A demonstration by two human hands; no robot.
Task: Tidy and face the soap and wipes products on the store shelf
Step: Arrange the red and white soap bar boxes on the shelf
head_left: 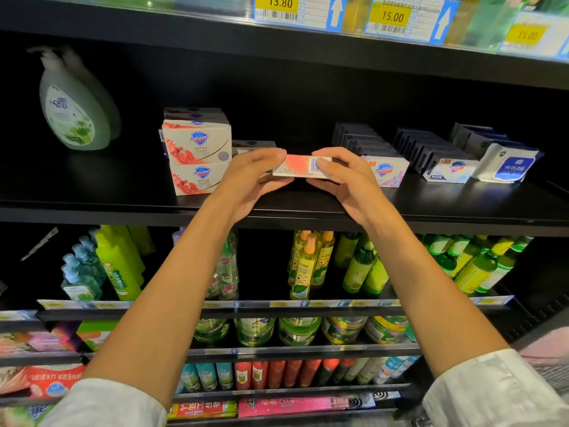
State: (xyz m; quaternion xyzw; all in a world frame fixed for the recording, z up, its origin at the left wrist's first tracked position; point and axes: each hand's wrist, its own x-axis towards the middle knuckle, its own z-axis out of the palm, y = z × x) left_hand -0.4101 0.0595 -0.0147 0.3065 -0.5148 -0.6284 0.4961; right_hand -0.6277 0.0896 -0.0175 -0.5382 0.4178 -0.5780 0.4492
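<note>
Both hands hold one red-and-white soap box (300,165) just above the black shelf (123,208), its barcode side facing me. My left hand (254,177) grips its left end and my right hand (341,177) grips its right end. To the left stands a stack of red Safeguard Detox soap boxes (197,149). Behind my right hand sits a pink Safeguard soap box (388,171). Farther right are a white-blue Safeguard soap box (451,171) and a blue wipes pack (508,164).
A green pump bottle of hand soap (74,112) stands at the far left of the shelf. Dark rows of more boxes (363,137) run back behind the front products. Yellow price tags (278,3) line the shelf above. Green bottles (360,266) fill the shelf below.
</note>
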